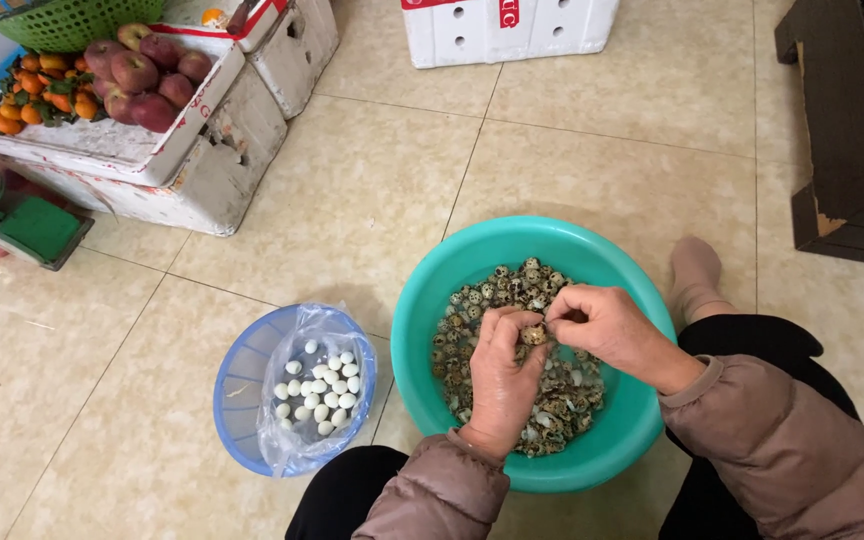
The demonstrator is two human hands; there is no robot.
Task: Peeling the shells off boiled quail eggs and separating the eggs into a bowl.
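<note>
Beige glossy floor tiles with thin grout lines carry every item; positions below are given relative to the teal basin, listed left to right.

- Green weighing scale with a clear dome pan: far left of the basin, at the frame edge.
- White foam boxes: up and to the left of the basin, stacked. On top lie red peaches and, beside them, small oranges with leaves. A green mesh basket sits above these at the top edge.
- Blue plastic basket: just left of the basin, lined with a clear plastic bag that holds peeled white eggs.
- Teal basin: round, directly before the person's knees, filled with speckled quail eggs and loose shell fragments.
- Left hand: over the basin's middle, fingers curled closed around one speckled egg, held just above the heap.
- Right hand: over the basin, touching the left hand, thumb and fingertips pinched at the same egg.
- Another white foam box: well above the basin, at the top edge.
- Socked foot: just right of the basin's rim.
- Dark wooden furniture: far right and above the basin.
</note>
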